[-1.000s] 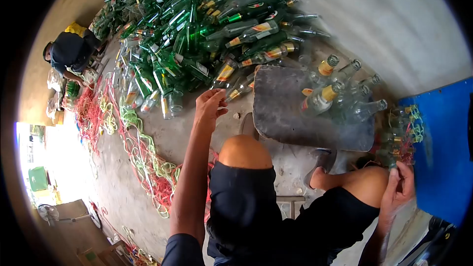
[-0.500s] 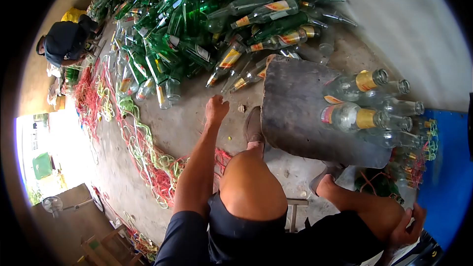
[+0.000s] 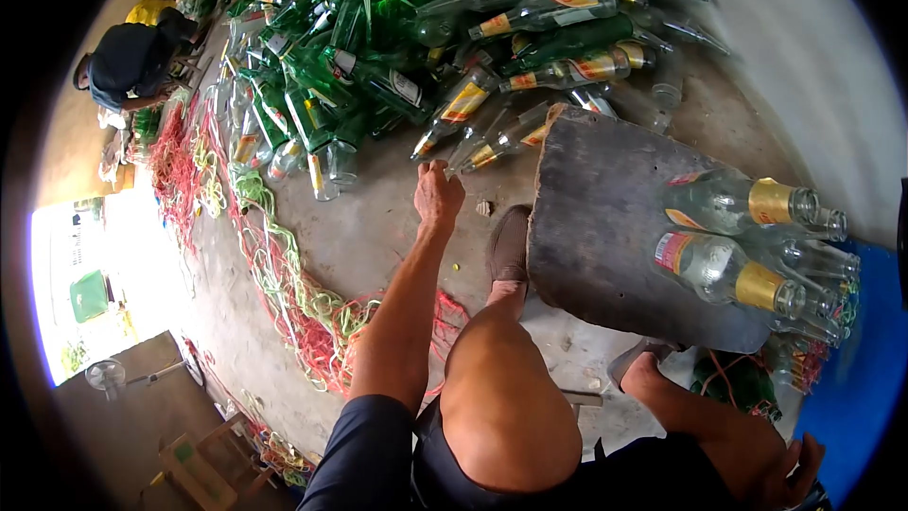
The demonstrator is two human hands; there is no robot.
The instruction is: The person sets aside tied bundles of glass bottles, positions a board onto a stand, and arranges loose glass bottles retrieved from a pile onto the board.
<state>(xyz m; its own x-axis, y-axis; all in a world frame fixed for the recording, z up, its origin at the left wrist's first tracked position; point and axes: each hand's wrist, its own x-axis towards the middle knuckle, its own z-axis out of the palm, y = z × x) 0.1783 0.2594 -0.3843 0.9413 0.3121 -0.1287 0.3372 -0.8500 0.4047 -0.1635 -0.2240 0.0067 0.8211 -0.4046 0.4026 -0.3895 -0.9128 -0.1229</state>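
My left hand [image 3: 439,197] reaches forward to the near edge of the bottle pile, its fingers curled round the neck of a clear glass bottle [image 3: 476,140] lying on the floor. Just beyond it lie clear bottles with yellow and orange labels, such as a labelled bottle [image 3: 463,104]. At the lower right, my right hand [image 3: 796,475] rests by my right knee with fingers loosely apart and nothing in them. Between the hands, a dark board [image 3: 596,218] holds several upright clear bottles [image 3: 714,265] with gold neck labels at its right end.
A large heap of green bottles [image 3: 378,38] fills the far floor. Tangled red and pale green string [image 3: 284,274] runs along the left. A person [image 3: 128,61] bends over at the upper left. String-tied bottles [image 3: 790,360] stand beside the board, near a blue panel [image 3: 865,369].
My left hand has moved forward to the bottle neck and closed there. The view has shifted, so the board and standing bottles sit further right. My right hand stays by the knee.
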